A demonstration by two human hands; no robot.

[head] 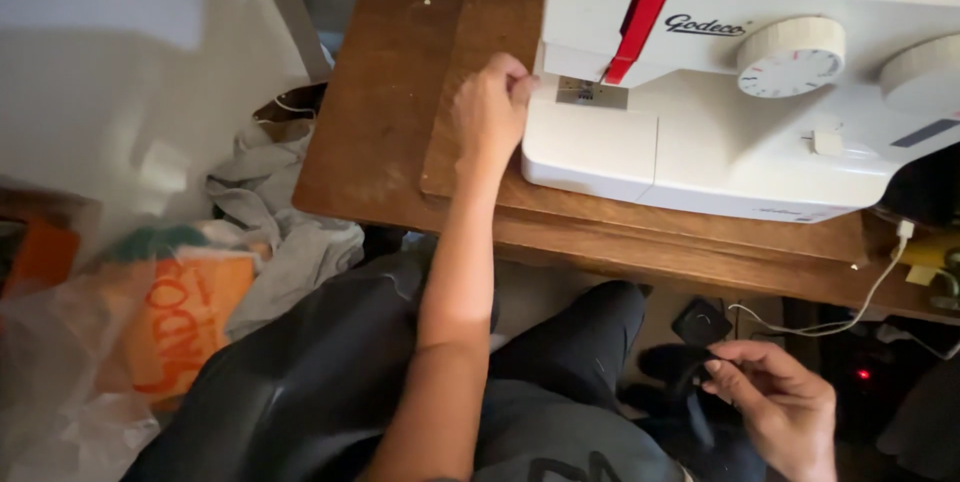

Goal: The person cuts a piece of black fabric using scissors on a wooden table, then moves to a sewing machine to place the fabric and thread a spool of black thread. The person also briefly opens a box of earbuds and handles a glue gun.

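Left hand (490, 107) at sewing machine (720, 132), right hand (785, 407) pinching black strap (690, 372)

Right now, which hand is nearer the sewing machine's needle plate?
Left. The left hand rests beside the needle plate; the right hand is low, below the table, holding a dark object.

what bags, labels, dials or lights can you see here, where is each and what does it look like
Plastic bag: lower left on the floor, crumpled, clear with orange lettering.
Logo: on the white sewing machine, dark script.
Dial: right of the logo, round, cream, with small marks.
Red light: lower right, a small glowing dot in the dark.
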